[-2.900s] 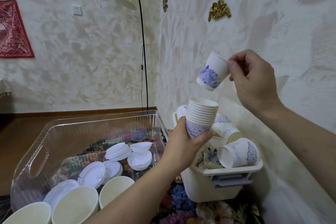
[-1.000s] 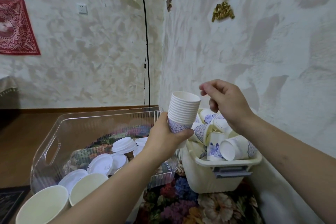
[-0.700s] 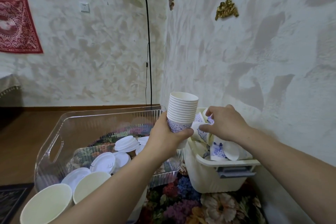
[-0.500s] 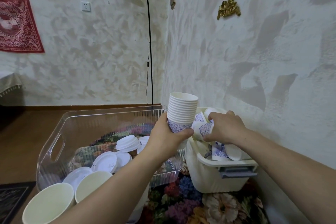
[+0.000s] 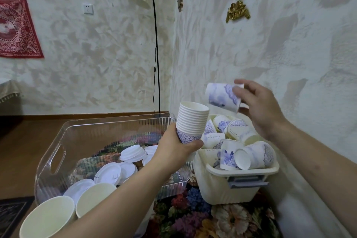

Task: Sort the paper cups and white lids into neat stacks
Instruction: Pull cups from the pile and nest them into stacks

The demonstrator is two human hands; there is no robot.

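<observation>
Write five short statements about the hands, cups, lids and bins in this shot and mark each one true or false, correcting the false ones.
1. The left hand grips a nested cup stack. True.
2. The right hand holds nothing. False: it holds a single patterned cup, tilted on its side.
3. Loose cups lie jumbled in the cream bin. True.
4. The white lids lie in the cream bin. False: they lie in the clear bin.
5. The single patterned cup is already nested in the stack. False: it is up in the air, apart from it.
</observation>
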